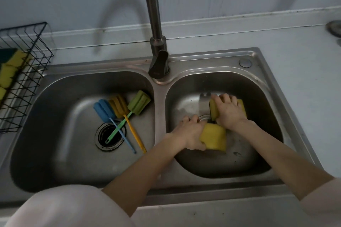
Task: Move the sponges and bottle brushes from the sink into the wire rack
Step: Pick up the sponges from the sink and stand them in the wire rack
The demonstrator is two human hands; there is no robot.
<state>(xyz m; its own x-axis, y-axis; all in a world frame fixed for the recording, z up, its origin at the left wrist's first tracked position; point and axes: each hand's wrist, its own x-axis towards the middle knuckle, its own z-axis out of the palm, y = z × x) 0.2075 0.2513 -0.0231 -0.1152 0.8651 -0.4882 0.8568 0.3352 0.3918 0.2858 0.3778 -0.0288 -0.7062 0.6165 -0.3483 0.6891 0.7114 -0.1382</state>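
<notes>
Both hands are down in the right basin (258,145) of a steel double sink. My left hand (188,132) grips a yellow sponge (215,137) near the drain. My right hand (228,111) is closed over a second yellow sponge (242,107) further back. In the left basin (55,134) lie three bottle brushes with foam heads: blue (104,109), orange-yellow (118,106) and green (139,102); their handles cross over the drain. The black wire rack (27,72) stands on the counter at the far left and holds several yellow-green sponges (11,68).
A tall steel faucet (156,42) rises between the basins at the back. The left drain (108,135) is open under the brush handles. A round metal object (335,27) sits at the right edge of the counter. A wall runs behind the sink.
</notes>
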